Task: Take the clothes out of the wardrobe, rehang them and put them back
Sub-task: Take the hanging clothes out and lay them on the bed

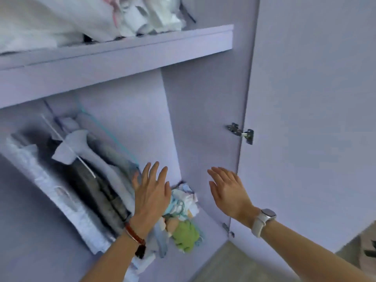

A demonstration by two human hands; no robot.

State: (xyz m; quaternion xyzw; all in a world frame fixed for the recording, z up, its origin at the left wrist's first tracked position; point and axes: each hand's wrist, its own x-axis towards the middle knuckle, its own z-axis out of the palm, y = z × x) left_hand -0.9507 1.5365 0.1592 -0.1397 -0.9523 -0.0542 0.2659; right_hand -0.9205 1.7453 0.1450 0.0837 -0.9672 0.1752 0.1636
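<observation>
The hanging clothes (91,176) sit at about ten o'clock from my left hand (151,192), inside the wardrobe (203,119) under the shelf (122,53). My left fingertips (149,166) reach just to the right edge of the nearest garment; whether they actually touch the cloth I can't tell, since the picture is blurred there. My right hand (228,192) is at three o'clock from the left, well apart from the clothes, in front of the bare side wall.

I count roughly five or six garments on the rail, though they blur together: dark ones in the middle, a pale one with a collar, a clear-covered one at the far left. One heap (183,216) of small things lies on the wardrobe floor, just beside my left wrist at four o'clock. One pile of white bedding (61,23) is on the shelf.

Both hands are flat, palms away, fingers straight and spread, holding nothing. Both forearms reach up and forward. A red bracelet (134,235) is on my left wrist, a watch (263,217) on my right.
</observation>
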